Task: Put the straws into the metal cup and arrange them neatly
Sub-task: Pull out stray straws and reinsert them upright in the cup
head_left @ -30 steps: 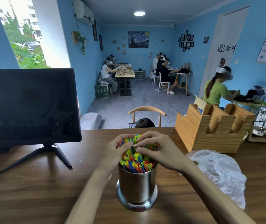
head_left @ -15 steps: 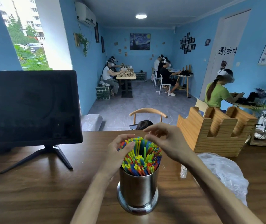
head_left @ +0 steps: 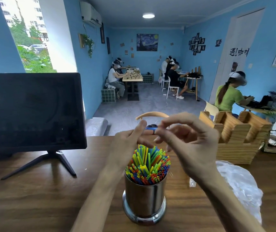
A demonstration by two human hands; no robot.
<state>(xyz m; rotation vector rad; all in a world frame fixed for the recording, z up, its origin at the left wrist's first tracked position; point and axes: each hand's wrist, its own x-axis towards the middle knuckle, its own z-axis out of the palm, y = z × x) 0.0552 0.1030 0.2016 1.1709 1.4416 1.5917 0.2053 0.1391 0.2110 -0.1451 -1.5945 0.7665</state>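
Nearest, the metal cup [head_left: 144, 196] stands upright on the wooden table [head_left: 33, 198], packed with straws [head_left: 148, 166] standing on end, their open tips pointing up and fanning slightly outward. Above them, the left hand [head_left: 127, 144] and right hand [head_left: 189, 143] meet, fingers curled; what they pinch is blurred. Beyond sit a monitor [head_left: 31, 111] and wooden holder [head_left: 234, 136].
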